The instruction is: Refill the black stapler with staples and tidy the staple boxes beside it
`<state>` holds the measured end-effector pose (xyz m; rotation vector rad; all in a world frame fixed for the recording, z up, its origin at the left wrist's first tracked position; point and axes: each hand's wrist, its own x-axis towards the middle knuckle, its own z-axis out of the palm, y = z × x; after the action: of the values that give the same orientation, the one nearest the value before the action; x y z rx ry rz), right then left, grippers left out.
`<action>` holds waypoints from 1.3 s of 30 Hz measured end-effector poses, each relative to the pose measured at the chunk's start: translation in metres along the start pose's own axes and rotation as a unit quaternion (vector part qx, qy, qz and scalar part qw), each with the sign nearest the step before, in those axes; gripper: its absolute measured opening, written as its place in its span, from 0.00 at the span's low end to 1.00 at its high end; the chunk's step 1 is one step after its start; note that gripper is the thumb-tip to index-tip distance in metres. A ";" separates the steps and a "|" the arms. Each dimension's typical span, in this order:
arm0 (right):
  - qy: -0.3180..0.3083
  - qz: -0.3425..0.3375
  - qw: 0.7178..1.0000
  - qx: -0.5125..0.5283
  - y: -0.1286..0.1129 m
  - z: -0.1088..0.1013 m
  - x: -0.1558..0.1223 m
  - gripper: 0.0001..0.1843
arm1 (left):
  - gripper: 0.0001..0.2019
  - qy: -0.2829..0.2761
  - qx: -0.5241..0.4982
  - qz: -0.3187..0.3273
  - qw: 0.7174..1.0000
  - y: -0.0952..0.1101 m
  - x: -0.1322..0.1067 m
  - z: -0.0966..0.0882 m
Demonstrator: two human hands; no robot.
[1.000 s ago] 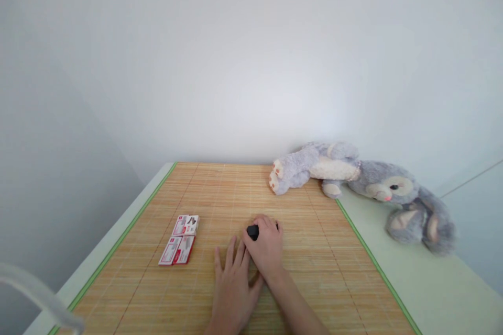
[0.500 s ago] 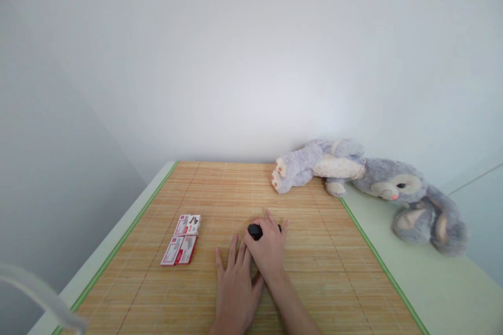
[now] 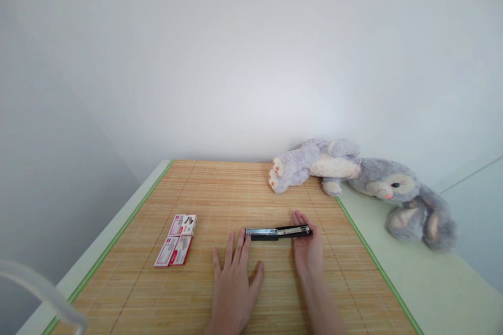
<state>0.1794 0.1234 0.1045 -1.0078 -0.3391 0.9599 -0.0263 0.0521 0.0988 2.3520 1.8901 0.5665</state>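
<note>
A black stapler [image 3: 278,232] lies opened out flat on the bamboo mat [image 3: 220,193], its metal staple channel facing up on the left half. My left hand [image 3: 234,281] rests flat on the mat, fingers spread, fingertips touching the stapler's left end. My right hand [image 3: 307,250] lies flat with fingers stretched out, fingertips on the stapler's right end. Two small red-and-white staple boxes [image 3: 176,239] sit on the mat to the left of my left hand.
A grey plush rabbit [image 3: 365,183] lies on its side at the back right, partly on the mat and partly on the pale green tabletop [image 3: 424,282]. White walls close in behind and to the left. A pale curved tube [image 3: 39,293] shows at the bottom left.
The stapler, earlier covered under my right hand, now lies unfolded flat. My right hand has slid to the right along it and opened out.
</note>
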 end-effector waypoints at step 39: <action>-0.265 -0.207 0.844 -0.419 0.040 0.107 -0.070 0.06 | 0.22 0.021 0.016 -0.020 0.999 -0.043 -0.008 -0.016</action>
<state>0.0501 0.1342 0.1393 -1.3503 -1.4820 0.6601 -0.0732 0.0523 0.0998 2.3325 1.9735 0.5914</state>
